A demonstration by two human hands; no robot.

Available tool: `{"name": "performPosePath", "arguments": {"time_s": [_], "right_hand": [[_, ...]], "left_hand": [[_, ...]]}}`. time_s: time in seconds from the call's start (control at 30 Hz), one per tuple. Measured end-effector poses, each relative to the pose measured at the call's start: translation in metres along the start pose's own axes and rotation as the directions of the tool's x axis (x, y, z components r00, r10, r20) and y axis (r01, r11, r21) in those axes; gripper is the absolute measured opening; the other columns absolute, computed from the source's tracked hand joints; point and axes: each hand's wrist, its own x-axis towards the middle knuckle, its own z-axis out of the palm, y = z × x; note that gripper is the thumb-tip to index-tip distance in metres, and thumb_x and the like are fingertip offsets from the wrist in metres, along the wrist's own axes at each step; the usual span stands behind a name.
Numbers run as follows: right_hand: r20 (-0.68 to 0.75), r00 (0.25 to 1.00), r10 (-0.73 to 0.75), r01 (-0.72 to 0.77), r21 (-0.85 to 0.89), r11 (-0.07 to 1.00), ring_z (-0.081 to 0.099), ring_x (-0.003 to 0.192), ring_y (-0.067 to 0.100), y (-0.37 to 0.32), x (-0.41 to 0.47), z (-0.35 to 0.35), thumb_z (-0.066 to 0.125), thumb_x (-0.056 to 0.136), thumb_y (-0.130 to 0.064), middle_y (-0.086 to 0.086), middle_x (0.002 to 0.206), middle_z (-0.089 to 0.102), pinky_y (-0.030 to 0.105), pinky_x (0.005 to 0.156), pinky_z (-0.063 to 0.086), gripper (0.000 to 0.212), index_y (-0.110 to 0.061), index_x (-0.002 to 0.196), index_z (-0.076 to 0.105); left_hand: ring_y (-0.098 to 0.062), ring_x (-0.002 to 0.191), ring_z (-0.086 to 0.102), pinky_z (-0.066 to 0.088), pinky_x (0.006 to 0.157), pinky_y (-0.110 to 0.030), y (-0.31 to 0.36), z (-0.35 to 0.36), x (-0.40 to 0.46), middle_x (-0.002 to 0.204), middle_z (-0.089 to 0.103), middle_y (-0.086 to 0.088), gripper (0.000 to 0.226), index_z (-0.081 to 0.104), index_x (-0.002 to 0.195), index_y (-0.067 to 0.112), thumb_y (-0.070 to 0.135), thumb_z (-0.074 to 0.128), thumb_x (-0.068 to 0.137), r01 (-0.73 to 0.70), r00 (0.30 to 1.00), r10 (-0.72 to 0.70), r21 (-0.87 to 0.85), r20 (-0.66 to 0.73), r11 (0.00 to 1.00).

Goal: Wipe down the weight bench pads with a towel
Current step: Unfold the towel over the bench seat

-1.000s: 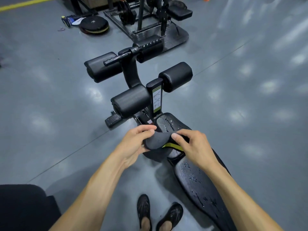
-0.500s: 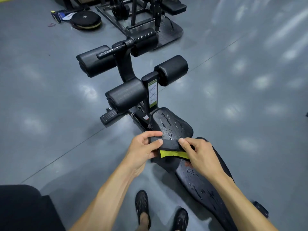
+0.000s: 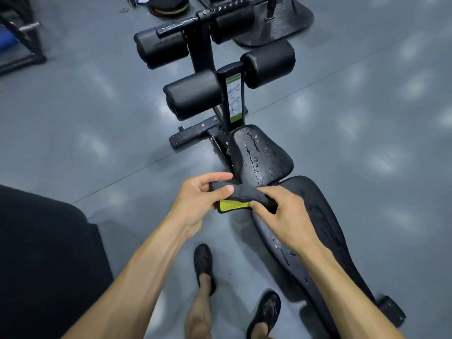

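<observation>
A black weight bench runs away from me on the grey floor. Its small seat pad (image 3: pixel 263 152) is dotted with water drops, and the long back pad (image 3: pixel 315 216) below it is wet too. Both hands hold a folded dark grey towel (image 3: pixel 241 193) with a yellow-green patch, just in front of the seat pad's near edge and above the back pad's top. My left hand (image 3: pixel 198 201) pinches the towel's left end. My right hand (image 3: pixel 285 220) grips its right end and hides part of it.
Four black foam leg rollers (image 3: pixel 193 94) stand on the bench's upright post beyond the seat. A weight plate (image 3: pixel 168 4) and a machine base (image 3: pixel 281 23) lie further back. A dark pad (image 3: pixel 44 253) fills the lower left. My feet in black shoes (image 3: pixel 204 265) stand left of the bench.
The view has come closer to the bench and tilted down. Both hands have kept hold of the towel and turned it a little between the fingers, staying near the seat pad's edge.
</observation>
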Motion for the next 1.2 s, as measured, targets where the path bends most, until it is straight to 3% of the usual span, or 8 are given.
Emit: {"name": "performPosePath", "arguments": {"time_s": [0.13,0.37,0.53,0.63,0.7,0.9,1.07,1.2], "right_hand": [[0.127,0.991,-0.036,0.072,-0.292,0.954,0.063,0.099,0.024,0.005,-0.024,-0.001,0.038,0.097,-0.058,-0.005,0.106,0.068,0.043,0.079,0.052,0.042,-0.030,0.117,0.060],[0.131,0.991,-0.038,0.094,-0.453,0.887,0.062,0.079,0.035,0.003,-0.054,0.022,0.005,0.094,-0.072,-0.004,0.082,0.056,0.043,0.061,0.049,0.049,-0.032,0.092,0.032],[0.015,0.999,-0.032,0.036,-0.412,0.911,0.057,0.070,0.034,-0.001,-0.062,0.065,0.016,0.101,-0.066,-0.009,0.090,0.044,0.037,0.052,0.042,0.041,-0.032,0.096,0.039],[-0.062,0.998,-0.020,0.001,-0.291,0.957,0.054,0.070,0.031,-0.002,-0.070,0.099,0.030,0.105,-0.054,-0.006,0.110,0.049,0.038,0.059,0.046,0.033,-0.028,0.100,0.051],[-0.102,0.995,0.007,-0.026,-0.182,0.983,0.053,0.075,0.022,-0.001,-0.078,0.118,0.035,0.106,-0.047,-0.005,0.101,0.054,0.036,0.066,0.042,0.035,-0.021,0.100,0.058],[-0.124,0.974,0.188,-0.167,0.160,0.973,0.057,0.051,0.007,0.011,-0.091,0.148,0.048,0.106,-0.032,-0.005,0.055,0.054,0.011,0.052,0.036,0.030,-0.014,0.089,0.066],[-0.079,0.982,0.172,-0.151,0.215,0.965,0.064,0.050,0.015,0.050,-0.089,0.158,0.052,0.105,-0.036,0.001,0.056,0.065,0.023,0.060,0.048,0.033,-0.016,0.084,0.069],[-0.047,0.993,0.105,-0.093,0.217,0.972,0.063,0.055,0.014,0.087,-0.091,0.162,0.066,0.097,-0.032,-0.003,0.057,0.065,0.026,0.060,0.048,0.020,-0.020,0.082,0.069]], "left_hand": [[-0.016,0.074,0.072,0.060,0.074,-0.031,-0.020,0.002,-0.022,0.083,0.077,-0.002,0.025,0.075,0.103,0.018,-0.001,0.074,0.086,-0.015,0.999,0.015,-0.015,-0.052,1.000],[-0.016,0.083,0.069,0.054,0.078,-0.022,-0.057,-0.023,-0.037,0.094,0.076,-0.009,0.028,0.076,0.104,0.019,-0.003,0.074,0.086,-0.091,0.995,0.093,0.084,-0.019,0.992],[-0.008,0.095,0.071,0.054,0.085,-0.018,-0.085,-0.067,-0.032,0.110,0.074,-0.004,0.054,0.068,0.120,0.016,-0.013,0.079,0.076,-0.099,0.981,0.066,0.176,0.182,0.979],[-0.005,0.090,0.071,0.054,0.082,-0.017,-0.110,-0.088,-0.026,0.111,0.071,-0.002,0.061,0.064,0.126,0.014,-0.017,0.077,0.075,-0.127,0.963,0.048,0.289,0.266,0.949],[-0.006,0.091,0.070,0.055,0.084,-0.022,-0.128,-0.099,-0.019,0.114,0.070,-0.004,0.063,0.062,0.129,0.013,-0.015,0.078,0.075,-0.172,0.948,0.051,0.372,0.314,0.912],[-0.021,0.104,0.063,0.049,0.094,-0.034,-0.169,-0.104,-0.012,0.112,0.059,-0.004,0.072,0.058,0.138,0.020,0.017,0.074,0.067,-0.462,0.879,0.179,0.693,0.443,0.554],[-0.027,0.116,0.050,0.043,0.096,-0.033,-0.209,-0.080,-0.007,0.119,0.047,-0.009,0.077,0.045,0.147,0.012,0.004,0.072,0.075,-0.516,0.856,0.165,0.788,0.490,0.335],[-0.023,0.107,0.050,0.043,0.092,-0.026,-0.241,-0.067,-0.004,0.110,0.050,-0.004,0.060,0.056,0.132,0.010,-0.003,0.058,0.073,-0.477,0.868,0.319,0.821,0.381,0.314]]}}
